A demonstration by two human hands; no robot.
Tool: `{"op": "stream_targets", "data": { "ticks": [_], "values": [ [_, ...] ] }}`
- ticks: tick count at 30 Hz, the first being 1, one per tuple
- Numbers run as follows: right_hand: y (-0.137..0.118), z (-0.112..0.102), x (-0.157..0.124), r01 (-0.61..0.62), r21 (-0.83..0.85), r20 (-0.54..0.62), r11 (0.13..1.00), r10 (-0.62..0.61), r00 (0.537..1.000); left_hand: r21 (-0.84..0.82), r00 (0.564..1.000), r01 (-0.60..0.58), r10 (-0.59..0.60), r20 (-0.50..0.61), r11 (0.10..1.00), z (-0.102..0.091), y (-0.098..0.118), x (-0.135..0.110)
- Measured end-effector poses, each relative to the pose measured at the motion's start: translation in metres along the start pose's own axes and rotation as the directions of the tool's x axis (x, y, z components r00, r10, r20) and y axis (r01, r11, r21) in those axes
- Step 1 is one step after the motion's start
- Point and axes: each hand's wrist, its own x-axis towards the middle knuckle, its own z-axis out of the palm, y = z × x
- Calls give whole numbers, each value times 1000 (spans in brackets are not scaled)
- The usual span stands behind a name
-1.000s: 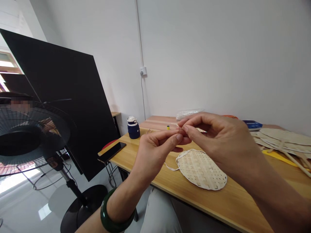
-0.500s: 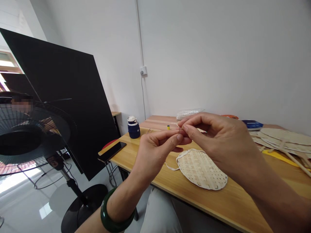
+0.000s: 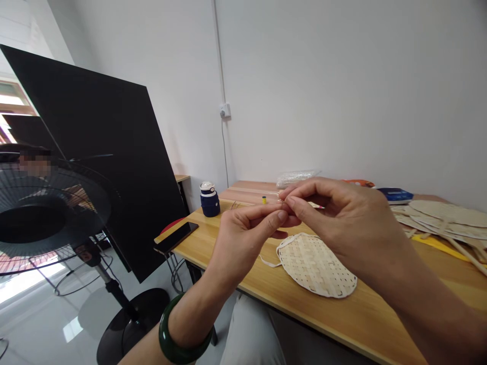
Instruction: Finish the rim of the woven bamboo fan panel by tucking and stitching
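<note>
Pale walls (image 3: 323, 91) enclose this corner of the workroom, and along one of them runs a wooden table (image 3: 327, 317), viewed from the side at which the worker sits. Above the tabletop, both hands meet at the fingertips. Left hand (image 3: 243, 228): thumb pressed toward the forefinger, remaining fingers tucked close together; a dark green bangle (image 3: 180, 352) circles the wrist. Right hand (image 3: 342, 218): thumb and forefinger pinched together, their tips touching those of the left. Whatever lies between the tips is too small for an onlooker to make out. Below the hands and partly behind the right one, an oval woven bamboo piece (image 3: 314, 266) lies flat on the table, near its front edge, with a narrow white strip (image 3: 271, 263) looping out at its left. Beyond the hands stands a small yellow spool (image 3: 264, 201); farther left are a navy and white bottle (image 3: 210, 203) and, at the table's end, a dark phone (image 3: 176, 236). At right, further woven pieces (image 3: 449, 215) lie overlapping, just beside a yellow object (image 3: 437, 247). Far left: a standing electric fan (image 3: 34, 223) before a tall black panel (image 3: 110, 147).
</note>
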Motion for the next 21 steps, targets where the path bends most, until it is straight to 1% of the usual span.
{"op": "stream_targets", "data": {
  "ticks": [8,13,21],
  "values": [
    [2,2,0,9,24,2,1000,-9,1000,25,1000,11,-11,-6,1000,0,1,1],
    [2,2,-2,21,61,24,998,-23,999,46,1000,6,-7,5,999,-2,-1,1],
    [2,1,-3,-26,75,53,997,22,998,52,999,34,-34,1,998,-2,-1,1]
  ]
}}
